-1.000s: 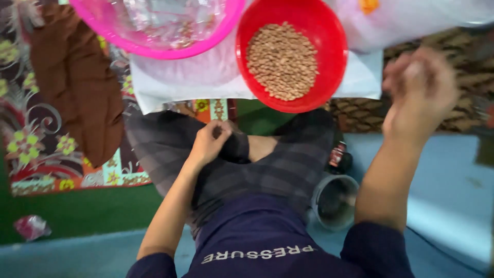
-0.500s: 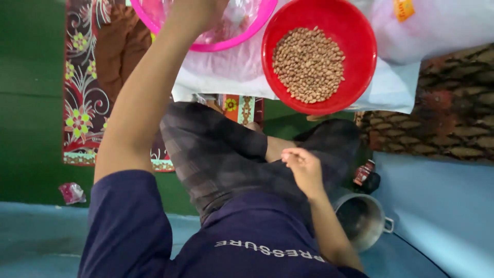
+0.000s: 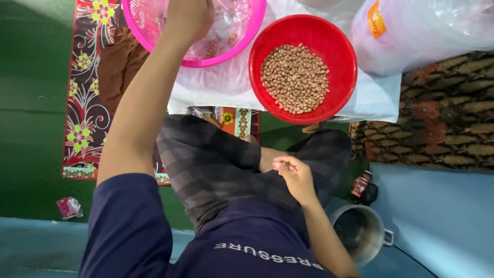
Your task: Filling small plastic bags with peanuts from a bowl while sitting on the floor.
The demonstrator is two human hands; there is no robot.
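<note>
— What do we see on the left, against a second ago?
— Our left hand (image 3: 189,18) has left the lap and now reaches up to the pink basket (image 3: 149,32), the arm stretched long. Its fingers run past the top edge, so we cannot tell whether they are spread or closed on anything.
— And further right?
— The red bowl (image 3: 256,67) of brown peanuts (image 3: 295,77) sits just beside the basket, untouched. Our right hand (image 3: 294,176), which was raised high on the right, has dropped to the lap, fingertips pressed together in a pinch; we cannot see anything between them.
— So what do we make of it?
— We judge that the hands have swapped roles: the left works at the basket, the right rests.
— And the place around us?
— We sit cross-legged on a green floor (image 3: 31,103) with a flowered mat (image 3: 82,108); basket and bowl stand on a white sheet (image 3: 216,87). A small pink wrapper (image 3: 68,207) lies low on the left, a clear plastic bag (image 3: 417,36) fills the top right, and a metal pot (image 3: 360,232) stands by our right elbow, near a blue surface (image 3: 442,216)
</note>
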